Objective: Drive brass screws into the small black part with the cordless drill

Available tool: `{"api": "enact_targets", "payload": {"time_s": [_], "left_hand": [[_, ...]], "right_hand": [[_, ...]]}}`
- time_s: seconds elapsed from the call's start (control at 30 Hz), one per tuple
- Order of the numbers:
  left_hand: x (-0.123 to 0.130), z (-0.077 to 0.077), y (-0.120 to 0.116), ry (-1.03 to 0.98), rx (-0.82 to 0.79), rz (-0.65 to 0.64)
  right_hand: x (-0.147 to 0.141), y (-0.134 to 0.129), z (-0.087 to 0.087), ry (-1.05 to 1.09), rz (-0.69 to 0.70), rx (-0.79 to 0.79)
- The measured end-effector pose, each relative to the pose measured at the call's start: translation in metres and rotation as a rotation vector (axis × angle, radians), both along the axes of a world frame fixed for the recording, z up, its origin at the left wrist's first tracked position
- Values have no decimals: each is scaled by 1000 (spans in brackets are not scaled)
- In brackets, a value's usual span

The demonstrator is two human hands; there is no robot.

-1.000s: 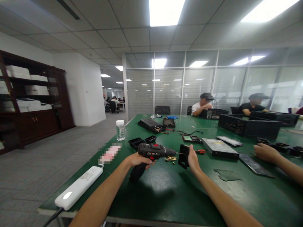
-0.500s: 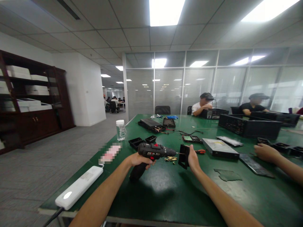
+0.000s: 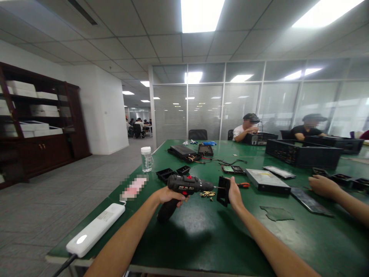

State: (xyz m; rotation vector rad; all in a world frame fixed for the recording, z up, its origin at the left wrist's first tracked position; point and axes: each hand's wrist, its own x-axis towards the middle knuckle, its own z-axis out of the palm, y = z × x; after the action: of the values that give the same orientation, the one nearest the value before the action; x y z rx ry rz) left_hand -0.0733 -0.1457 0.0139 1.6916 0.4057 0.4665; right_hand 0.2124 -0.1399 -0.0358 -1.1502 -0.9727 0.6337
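Observation:
My left hand (image 3: 170, 196) is wrapped round the grip of a black and red cordless drill (image 3: 186, 184), held level over the table. The bit points right and reaches the face of a small black plastic frame (image 3: 222, 191); whether it sits in a screw cannot be told. My right hand (image 3: 235, 193) grips that frame upright from its right side. Below and behind the drill's tip lies a small pile of brass-coloured metal pieces (image 3: 206, 194). A screwdriver with a red and black handle (image 3: 244, 185) lies just behind my right hand.
On the green table (image 3: 196, 246) are a white power strip (image 3: 96, 230), a clear bottle (image 3: 147, 159), black plastic trays (image 3: 165, 174), an optical drive (image 3: 268, 181) and an open computer case (image 3: 302, 154). Another person's hand (image 3: 324, 186) is at the right; two people sit across.
Hardly anything differs. The view has shifted very slightly; both hands, the drill and the black frame keep the same pose.

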Motion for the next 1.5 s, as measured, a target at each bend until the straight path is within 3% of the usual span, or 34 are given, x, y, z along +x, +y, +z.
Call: {"api": "enact_targets", "payload": {"time_s": [0.93, 1.5], "left_hand": [[-1, -2, 3, 0, -9, 7], [-1, -2, 3, -7, -14, 11]], "right_hand": [[-4, -7, 7, 25, -21, -22], [-1, -3, 3, 23, -6, -20]]}}
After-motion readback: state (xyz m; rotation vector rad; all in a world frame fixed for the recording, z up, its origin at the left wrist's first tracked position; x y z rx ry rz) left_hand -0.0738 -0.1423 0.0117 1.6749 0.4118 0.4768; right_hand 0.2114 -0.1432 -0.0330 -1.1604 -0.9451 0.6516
